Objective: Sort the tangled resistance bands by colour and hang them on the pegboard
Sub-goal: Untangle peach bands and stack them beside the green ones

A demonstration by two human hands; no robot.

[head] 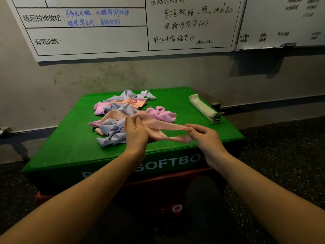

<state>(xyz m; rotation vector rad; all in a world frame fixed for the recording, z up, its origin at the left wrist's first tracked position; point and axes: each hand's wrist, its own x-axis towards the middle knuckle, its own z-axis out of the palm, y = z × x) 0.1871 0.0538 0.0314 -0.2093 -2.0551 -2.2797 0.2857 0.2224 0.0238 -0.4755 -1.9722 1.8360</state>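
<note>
A person stands over a green soft box (pixel 73 148) whose top carries a tangled pile of resistance bands (pixel 123 111) in pink, lilac-blue and peach. The pile sits on the left and middle of the top, the strips crumpled and looped over one another, with lilac ends sticking out at the far edge and near the front left.

Both hands work one peach band (pixel 163 126) that stretches between them just in front of the pile. The left hand (pixel 136 133) has its fingers curled around the band's left end, the thumb and fingertips pinching the fabric right where it leaves the heap; that end of the band touches the neighbouring lilac and pink strips. The right hand (pixel 204 136) pinches the band's other end between the thumb and curled fingers, holding it slightly above the box top. Between the hands the band forms a long flattened loop, its upper edge taut and its lower edge sagging toward the green surface.

At the far right corner of the box top lies a neat stack of pale green bands (pixel 204 109), flat and aligned, well apart from the tangle.

The box front shows white lettering, partly hidden by the forearms. Below it a red box (pixel 158 180) is visible. Behind, on the grey wall, hang a whiteboard (pixel 105 32) with handwritten Chinese text and a second whiteboard (pixel 281 23) to the right. The floor (pixel 290 155) is dark speckled rubber
</note>
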